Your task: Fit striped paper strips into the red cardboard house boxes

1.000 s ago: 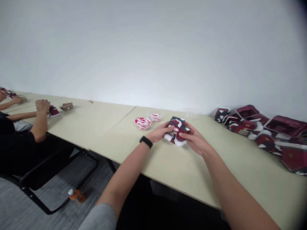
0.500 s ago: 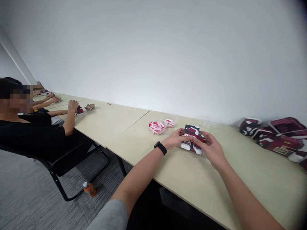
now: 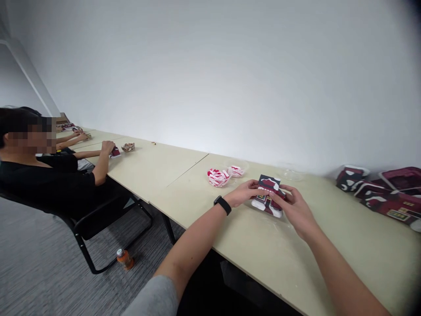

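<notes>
A small dark red, white and black printed box (image 3: 268, 206) is held just over the table, between both my hands. My left hand (image 3: 246, 193) grips its left side, with a black band on the wrist. On its right side my right hand (image 3: 296, 208) is wrapped round the edge, the thumb on the front face. Two clear bowls stand beyond my left hand: one bowl (image 3: 218, 176) with red and white pieces, and a second bowl (image 3: 237, 169) behind it with similar pieces. The fingertips behind the box are partly hidden.
More dark red printed boxes (image 3: 391, 193) lie piled at the right by the wall. A clear lid (image 3: 291, 172) rests behind my right hand. At the left a seated person (image 3: 49, 188) works beside a bowl (image 3: 128, 147). An orange bottle (image 3: 125, 259) stands on the floor.
The whole view has shifted slightly, so that most things sit a little further right. Both my hands still hold the box, which looks slightly more tilted.
</notes>
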{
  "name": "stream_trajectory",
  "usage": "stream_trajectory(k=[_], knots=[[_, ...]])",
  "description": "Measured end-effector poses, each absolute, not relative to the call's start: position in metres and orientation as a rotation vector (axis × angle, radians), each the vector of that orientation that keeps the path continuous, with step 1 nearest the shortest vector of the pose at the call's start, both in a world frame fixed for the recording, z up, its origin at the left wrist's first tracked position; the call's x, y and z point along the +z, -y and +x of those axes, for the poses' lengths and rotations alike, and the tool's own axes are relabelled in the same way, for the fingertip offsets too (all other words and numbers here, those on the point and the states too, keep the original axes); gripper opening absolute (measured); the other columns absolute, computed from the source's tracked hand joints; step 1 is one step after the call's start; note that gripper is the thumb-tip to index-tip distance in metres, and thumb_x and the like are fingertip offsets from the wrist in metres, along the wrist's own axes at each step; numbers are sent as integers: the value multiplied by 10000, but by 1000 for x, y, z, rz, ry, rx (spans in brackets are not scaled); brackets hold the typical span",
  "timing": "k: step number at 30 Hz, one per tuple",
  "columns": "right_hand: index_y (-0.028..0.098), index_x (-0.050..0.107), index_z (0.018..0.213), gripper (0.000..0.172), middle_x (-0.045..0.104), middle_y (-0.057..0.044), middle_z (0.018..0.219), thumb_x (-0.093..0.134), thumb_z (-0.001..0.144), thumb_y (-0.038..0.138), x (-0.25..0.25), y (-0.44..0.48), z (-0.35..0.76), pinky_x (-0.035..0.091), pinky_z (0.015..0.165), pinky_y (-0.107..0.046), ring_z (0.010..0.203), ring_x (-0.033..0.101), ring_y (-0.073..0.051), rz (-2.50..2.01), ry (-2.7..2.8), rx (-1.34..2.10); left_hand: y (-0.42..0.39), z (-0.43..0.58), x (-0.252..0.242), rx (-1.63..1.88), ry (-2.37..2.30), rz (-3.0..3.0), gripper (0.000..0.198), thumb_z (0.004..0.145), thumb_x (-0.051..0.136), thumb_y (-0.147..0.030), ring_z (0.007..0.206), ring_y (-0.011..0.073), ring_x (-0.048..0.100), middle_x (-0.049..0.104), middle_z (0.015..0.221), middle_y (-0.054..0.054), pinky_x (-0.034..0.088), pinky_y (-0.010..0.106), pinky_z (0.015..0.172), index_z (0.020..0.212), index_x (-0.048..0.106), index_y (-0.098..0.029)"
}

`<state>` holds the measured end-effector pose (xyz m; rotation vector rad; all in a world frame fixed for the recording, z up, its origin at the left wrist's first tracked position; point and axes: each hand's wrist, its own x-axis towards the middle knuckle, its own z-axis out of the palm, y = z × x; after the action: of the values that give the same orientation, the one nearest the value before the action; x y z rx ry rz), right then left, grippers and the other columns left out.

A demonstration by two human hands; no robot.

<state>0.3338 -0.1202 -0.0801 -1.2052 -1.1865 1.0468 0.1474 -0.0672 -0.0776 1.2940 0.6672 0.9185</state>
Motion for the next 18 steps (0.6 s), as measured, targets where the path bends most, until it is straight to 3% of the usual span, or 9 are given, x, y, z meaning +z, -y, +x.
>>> stream_trajectory(k=[18], knots=[[284, 593, 1295, 808, 770, -80, 1173, 882, 666, 700, -83, 119, 336, 619, 792, -403, 989, 743, -301, -1252, 1236, 963, 66, 146, -77, 919, -684, 1346, 588, 708, 946, -422, 1074, 231, 651, 705, 1223, 138, 449, 421, 1022, 1148, 677, -138]])
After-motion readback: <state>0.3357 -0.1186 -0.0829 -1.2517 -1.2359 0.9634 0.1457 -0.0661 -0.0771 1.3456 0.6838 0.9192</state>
